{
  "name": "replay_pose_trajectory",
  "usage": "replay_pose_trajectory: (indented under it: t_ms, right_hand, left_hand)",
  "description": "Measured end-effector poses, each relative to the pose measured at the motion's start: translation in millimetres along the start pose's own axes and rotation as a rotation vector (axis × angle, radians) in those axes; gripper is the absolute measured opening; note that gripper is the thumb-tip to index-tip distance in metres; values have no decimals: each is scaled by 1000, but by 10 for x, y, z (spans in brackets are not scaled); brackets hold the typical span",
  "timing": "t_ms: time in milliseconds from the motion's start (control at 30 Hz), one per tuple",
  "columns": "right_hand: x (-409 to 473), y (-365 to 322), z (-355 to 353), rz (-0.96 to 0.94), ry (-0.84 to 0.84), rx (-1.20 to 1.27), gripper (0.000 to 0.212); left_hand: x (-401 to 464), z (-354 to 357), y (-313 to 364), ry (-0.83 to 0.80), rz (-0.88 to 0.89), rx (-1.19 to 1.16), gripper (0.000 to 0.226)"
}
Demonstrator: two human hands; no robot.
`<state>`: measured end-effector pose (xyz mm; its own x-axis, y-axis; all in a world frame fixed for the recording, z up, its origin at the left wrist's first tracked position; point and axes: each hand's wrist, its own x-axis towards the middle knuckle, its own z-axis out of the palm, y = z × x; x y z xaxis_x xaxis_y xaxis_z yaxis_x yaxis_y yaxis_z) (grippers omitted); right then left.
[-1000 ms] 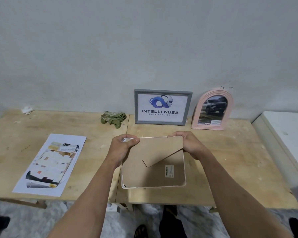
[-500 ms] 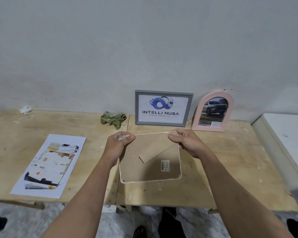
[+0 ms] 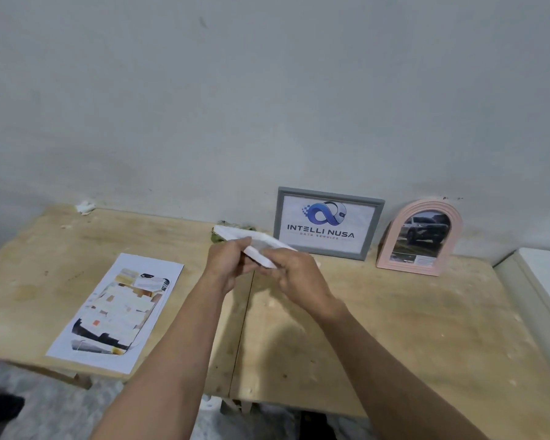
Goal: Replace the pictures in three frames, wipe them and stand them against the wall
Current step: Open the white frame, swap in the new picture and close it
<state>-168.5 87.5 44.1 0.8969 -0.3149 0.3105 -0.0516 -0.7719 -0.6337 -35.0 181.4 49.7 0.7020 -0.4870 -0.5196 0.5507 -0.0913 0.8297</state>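
White frame: I see the white frame (image 3: 261, 247) held above the table, tipped so that only its thin pale edge and a blurred white face show; I cannot tell which side faces me.
Left hand: my left hand (image 3: 227, 265) has its fingers curled round the frame's near left part, thumb on top, pinching the rim.
Right hand: my right hand (image 3: 294, 276) grips the frame's lower right end, fingers folded over it; the frame runs between the two hands and out past the left one toward the wall.
Table: the table (image 3: 394, 328) is pale raw plywood, scuffed and flecked, with a seam running down the middle under my hands.
Grey frame: the grey frame (image 3: 328, 222) is rectangular with a matte moulded border; it stands against the wall showing a blue logo print, just behind the held frame.
Pink frame: the pink frame (image 3: 421, 238) is arched with ribbed stepped edges; it leans on the wall to the right of the grey one, holding a car photo.
Printed sheet: the printed sheet (image 3: 118, 311) is smooth white paper with a rounded picture, lying flat, left of my left arm.
Cloth: the green cloth (image 3: 218, 238) is crumpled by the wall, mostly hidden behind the frame.
Wall: the wall (image 3: 267, 106) is plain, pale, slightly marked.
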Motion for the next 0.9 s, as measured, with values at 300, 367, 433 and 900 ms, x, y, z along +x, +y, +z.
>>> replay_pose_trajectory:
  t_ms: [300,367,433,900]
  right_hand:
    - [483,368,42,670,124,-51,59]
    - [588,488,116,794,161,198,63]
    - [674,566,294,759,257,332,59]
    - [2119,1451,1526,354,-473,-255,49]
  left_hand:
    - [296,-600,36,-31,97,130,14]
    - [364,-664,11,-77,104,125,16]
    - [465,-715,-39,-63,99,92,19]
    - [952,-1524,-438,416,-39,-160,25]
